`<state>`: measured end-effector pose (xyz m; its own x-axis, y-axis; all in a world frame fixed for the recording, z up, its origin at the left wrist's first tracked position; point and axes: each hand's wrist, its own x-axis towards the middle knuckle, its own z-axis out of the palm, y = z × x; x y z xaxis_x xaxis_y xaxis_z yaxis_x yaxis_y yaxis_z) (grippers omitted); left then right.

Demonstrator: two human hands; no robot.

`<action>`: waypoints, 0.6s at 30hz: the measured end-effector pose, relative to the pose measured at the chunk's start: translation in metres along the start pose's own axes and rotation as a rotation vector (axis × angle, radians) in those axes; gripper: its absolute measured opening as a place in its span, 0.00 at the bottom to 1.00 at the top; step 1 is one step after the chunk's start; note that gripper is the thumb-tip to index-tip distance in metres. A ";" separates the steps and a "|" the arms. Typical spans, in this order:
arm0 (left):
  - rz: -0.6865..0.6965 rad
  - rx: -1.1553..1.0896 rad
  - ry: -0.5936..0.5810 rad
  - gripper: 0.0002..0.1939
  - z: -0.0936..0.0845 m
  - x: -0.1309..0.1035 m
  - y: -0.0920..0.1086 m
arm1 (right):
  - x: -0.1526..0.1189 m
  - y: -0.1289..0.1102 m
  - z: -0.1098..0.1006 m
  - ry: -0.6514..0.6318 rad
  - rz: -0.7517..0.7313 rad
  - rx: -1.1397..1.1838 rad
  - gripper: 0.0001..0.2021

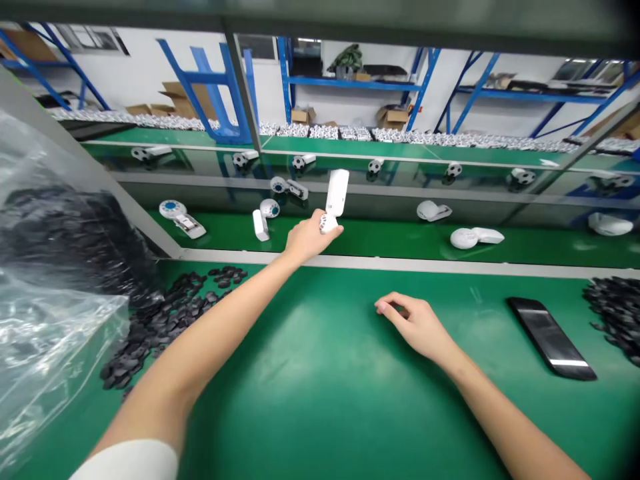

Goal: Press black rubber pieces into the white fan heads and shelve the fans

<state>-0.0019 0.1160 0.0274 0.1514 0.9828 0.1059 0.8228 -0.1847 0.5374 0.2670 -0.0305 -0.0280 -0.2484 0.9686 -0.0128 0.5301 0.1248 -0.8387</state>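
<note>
My left hand (310,239) reaches forward over the belt at the back of the bench. Its fingers grip the round, football-patterned end of a white device (337,192), whose box-like arm points up and away. My right hand (417,325) hovers over the middle of the green work surface (320,387). Its fingers are curled, with thumb and fingertips close together, and I see nothing between them. Left of my left hand, a similar white device (261,225) lies on the green belt (385,239).
Small black pieces (170,320) lie scattered at left beside a clear plastic bag (60,353). A black phone-like slab (550,339) and another black pile (615,313) are at right. More white devices (464,238) sit along the belt. A metal post (243,93) stands behind.
</note>
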 end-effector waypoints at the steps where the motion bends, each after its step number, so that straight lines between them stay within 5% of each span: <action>1: -0.028 0.067 0.014 0.35 0.002 0.016 -0.001 | 0.001 0.001 -0.001 -0.006 -0.004 -0.019 0.18; 6: -0.029 0.215 -0.004 0.35 0.013 0.060 -0.008 | 0.001 -0.001 -0.002 -0.031 -0.036 -0.033 0.19; 9: -0.020 0.232 0.163 0.34 -0.007 0.062 -0.028 | -0.001 -0.005 -0.003 -0.038 -0.066 -0.055 0.19; 12: -0.151 0.224 0.314 0.36 -0.038 0.055 -0.062 | -0.002 -0.008 -0.005 -0.034 -0.070 -0.068 0.19; 15: -0.282 0.135 0.261 0.24 -0.058 0.048 -0.092 | -0.002 -0.007 -0.006 -0.027 -0.084 -0.075 0.18; 18: -0.249 0.010 0.149 0.17 -0.060 0.046 -0.092 | 0.001 -0.004 -0.009 0.074 -0.146 -0.049 0.16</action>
<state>-0.1034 0.1777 0.0332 -0.1375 0.9861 0.0936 0.8298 0.0631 0.5544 0.2718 -0.0282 -0.0200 -0.2661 0.9524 0.1488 0.5319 0.2738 -0.8013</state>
